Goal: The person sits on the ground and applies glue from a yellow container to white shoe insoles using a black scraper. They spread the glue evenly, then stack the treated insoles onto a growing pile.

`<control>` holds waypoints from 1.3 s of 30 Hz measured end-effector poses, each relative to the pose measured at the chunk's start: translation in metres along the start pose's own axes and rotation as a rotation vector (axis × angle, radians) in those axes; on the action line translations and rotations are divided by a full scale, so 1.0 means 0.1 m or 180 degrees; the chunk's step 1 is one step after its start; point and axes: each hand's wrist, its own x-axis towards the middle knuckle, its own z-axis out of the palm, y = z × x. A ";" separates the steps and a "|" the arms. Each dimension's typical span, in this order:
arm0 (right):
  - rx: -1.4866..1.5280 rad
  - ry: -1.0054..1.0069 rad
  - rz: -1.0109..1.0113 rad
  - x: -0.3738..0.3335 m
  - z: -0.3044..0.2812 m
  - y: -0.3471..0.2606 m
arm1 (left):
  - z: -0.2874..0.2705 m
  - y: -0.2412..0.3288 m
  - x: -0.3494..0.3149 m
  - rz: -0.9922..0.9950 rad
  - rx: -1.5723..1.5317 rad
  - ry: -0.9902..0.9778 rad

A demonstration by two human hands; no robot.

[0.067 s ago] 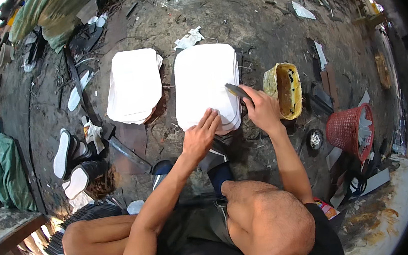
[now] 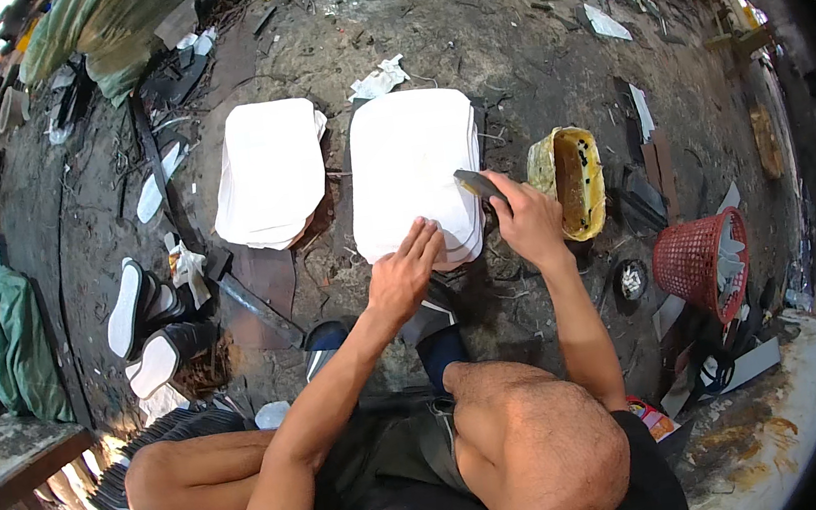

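Head view: right hand [image 2: 532, 226] gripped tool [image 2: 476, 184], stack [image 2: 408, 164] at 10 o'clock, long axis 12-to-6; left hand [image 2: 401, 281], fingers extended, touched it, nearer.

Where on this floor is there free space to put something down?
Mostly bare floor lies beyond the yellow container, between the right white stack and the upper right white scrap. Around the shoes and red basket, it is crowded.

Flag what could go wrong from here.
The white stack under the left grip has uneven edges, so its sheets might slide.
The dark tool in the right grip is over the stack's right edge and could mark the top sheet.
The yellow tub stands close beside the right grip and might get knocked.
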 end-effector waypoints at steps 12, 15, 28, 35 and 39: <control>-0.0522 -0.0117 -0.0841 -0.71 0.22 -0.28 | -0.15 -0.03 0.11 -0.1084 -0.1566 0.1882; 0.0354 0.0090 -0.0313 -0.62 0.06 -0.41 | -0.27 -0.01 0.13 -0.1152 -0.1298 0.1747; -0.0436 -0.0825 -0.0842 1.12 0.26 -0.30 | -0.02 0.28 0.02 -0.0525 -0.0339 -0.0158; -0.0407 -0.0781 -0.0267 1.28 0.28 -0.14 | -0.14 0.38 0.07 -0.0752 -0.0715 -0.0051; 0.0025 -0.0269 -0.0886 0.51 0.37 -0.31 | 0.08 0.18 0.02 -0.1561 -0.1663 0.1544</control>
